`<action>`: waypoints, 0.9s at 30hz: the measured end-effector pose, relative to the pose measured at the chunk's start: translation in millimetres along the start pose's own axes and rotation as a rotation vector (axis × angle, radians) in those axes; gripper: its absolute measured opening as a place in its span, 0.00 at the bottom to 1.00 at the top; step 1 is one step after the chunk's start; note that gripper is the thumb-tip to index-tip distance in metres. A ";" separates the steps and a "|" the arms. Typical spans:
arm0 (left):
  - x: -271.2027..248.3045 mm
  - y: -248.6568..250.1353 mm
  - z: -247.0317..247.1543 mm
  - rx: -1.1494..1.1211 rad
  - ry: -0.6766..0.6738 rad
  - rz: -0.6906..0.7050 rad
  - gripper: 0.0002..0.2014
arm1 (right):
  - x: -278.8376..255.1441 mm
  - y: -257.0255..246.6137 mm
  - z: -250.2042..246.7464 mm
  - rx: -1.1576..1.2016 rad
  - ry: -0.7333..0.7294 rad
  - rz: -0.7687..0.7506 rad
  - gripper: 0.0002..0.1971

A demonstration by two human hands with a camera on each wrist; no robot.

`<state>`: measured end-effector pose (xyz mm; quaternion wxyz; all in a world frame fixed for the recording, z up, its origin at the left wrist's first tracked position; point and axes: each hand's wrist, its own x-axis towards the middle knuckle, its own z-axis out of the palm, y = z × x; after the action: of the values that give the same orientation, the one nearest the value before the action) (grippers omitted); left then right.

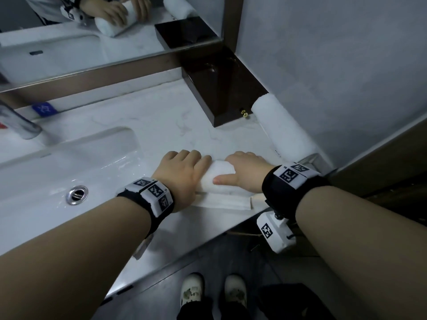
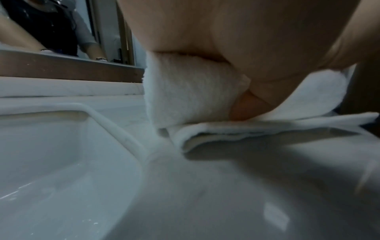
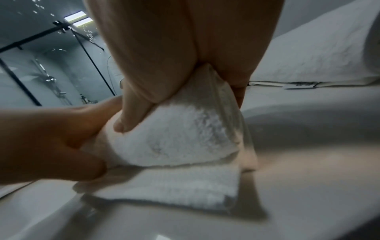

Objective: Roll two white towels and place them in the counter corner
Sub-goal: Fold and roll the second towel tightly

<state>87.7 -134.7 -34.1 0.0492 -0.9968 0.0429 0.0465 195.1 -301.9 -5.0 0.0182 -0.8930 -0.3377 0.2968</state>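
Note:
A partly rolled white towel (image 1: 219,175) lies near the counter's front edge, a short flat tail (image 1: 221,203) still spread toward me. My left hand (image 1: 182,172) curls over the roll's left end and my right hand (image 1: 245,174) over its right end, thumb lying along the front. The left wrist view shows the roll (image 2: 189,91) under my palm. In the right wrist view my right fingers (image 3: 144,73) wrap the roll (image 3: 180,138). A finished rolled towel (image 1: 283,130) lies against the right wall, beside the dark box; the same towel (image 3: 320,53) also shows at the right wrist view's right edge.
A dark wooden box (image 1: 221,88) fills the back right corner of the marble counter (image 1: 143,121). The sink basin (image 1: 57,172) and faucet (image 1: 18,123) lie left. A mirror (image 1: 92,31) runs along the back. The counter's front edge (image 1: 184,257) is just below my wrists.

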 end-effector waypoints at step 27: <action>24.6 25.7 -35.0 -0.005 -0.498 -0.147 0.18 | -30.9 -20.7 66.4 -0.300 0.553 -0.065 0.33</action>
<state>112.9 -165.8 -4.2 0.0588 -0.9552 -0.0432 0.2867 128.5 -316.1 -38.8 -0.0134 -0.9214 -0.3882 -0.0111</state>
